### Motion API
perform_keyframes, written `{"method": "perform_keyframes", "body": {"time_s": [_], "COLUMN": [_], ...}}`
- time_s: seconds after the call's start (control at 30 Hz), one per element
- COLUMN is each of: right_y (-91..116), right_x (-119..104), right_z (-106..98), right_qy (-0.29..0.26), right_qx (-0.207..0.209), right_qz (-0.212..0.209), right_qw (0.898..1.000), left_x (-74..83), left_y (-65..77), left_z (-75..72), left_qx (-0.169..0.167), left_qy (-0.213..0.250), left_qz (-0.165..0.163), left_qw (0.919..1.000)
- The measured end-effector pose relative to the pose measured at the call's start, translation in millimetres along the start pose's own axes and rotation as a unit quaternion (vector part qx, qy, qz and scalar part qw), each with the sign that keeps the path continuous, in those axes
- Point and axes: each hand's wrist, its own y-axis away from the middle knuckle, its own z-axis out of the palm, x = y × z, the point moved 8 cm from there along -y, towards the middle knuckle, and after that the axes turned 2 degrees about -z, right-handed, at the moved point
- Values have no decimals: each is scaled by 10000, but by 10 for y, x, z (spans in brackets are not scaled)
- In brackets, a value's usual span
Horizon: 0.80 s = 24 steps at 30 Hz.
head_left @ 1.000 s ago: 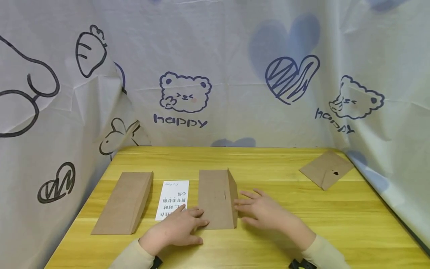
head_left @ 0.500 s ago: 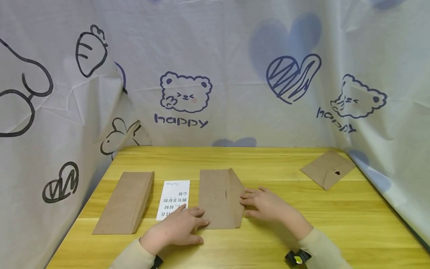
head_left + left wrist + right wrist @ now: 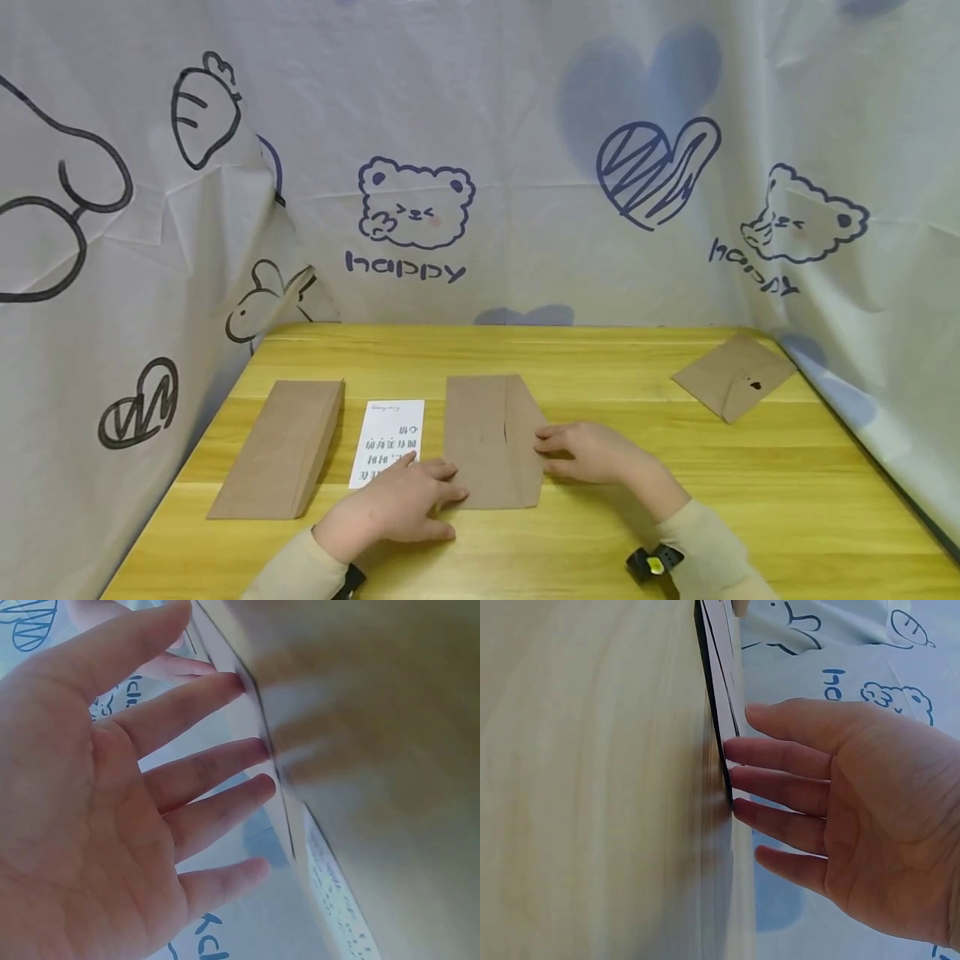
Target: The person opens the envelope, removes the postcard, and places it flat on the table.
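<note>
A brown paper envelope [image 3: 483, 442] lies in the middle of the table, its pointed flap [image 3: 523, 442] spread out to the right. My left hand [image 3: 397, 506] rests fingertips on its lower left part; in the left wrist view the fingers are straight and spread. At the flap's right edge, the fingertips of my right hand [image 3: 588, 452] touch the paper. The right wrist view shows these fingers nearly straight against the envelope's edge [image 3: 718, 697]. Left of the envelope is a white card [image 3: 388, 433] with printed characters, its lower right corner hidden by my left hand.
Another brown envelope [image 3: 277, 450] lies at the left, its narrow flap side facing right. Far right, a smaller-looking envelope [image 3: 735, 375] with a dark heart-shaped mark lies turned at an angle. A white cloth [image 3: 525, 167] with drawings surrounds the wooden table [image 3: 600, 350].
The middle envelope's flap, raised at first, has come down outward to the right and now lies flatter. My right hand has moved slightly with it, while the left hand has stayed put.
</note>
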Motion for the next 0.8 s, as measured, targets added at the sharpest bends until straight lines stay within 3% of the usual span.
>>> {"method": "perform_keyframes", "body": {"time_s": [0.23,0.4,0.8], "right_y": [3,4,-6], "right_x": [19,15,31], "right_z": [0,0,7], "right_qy": [-291,-242,-412], "right_qx": [-55,52,-55], "right_qz": [88,0,-17], "right_qw": [9995,9997,9991], "left_x": [119,247,301], "left_y": [-213,-434,-762], "left_z": [-120,-185,-84], "left_qx": [374,789,142], "left_qy": [-413,-800,-892], "left_qz": [253,677,627], "left_qw": [9981,9914,9939]}}
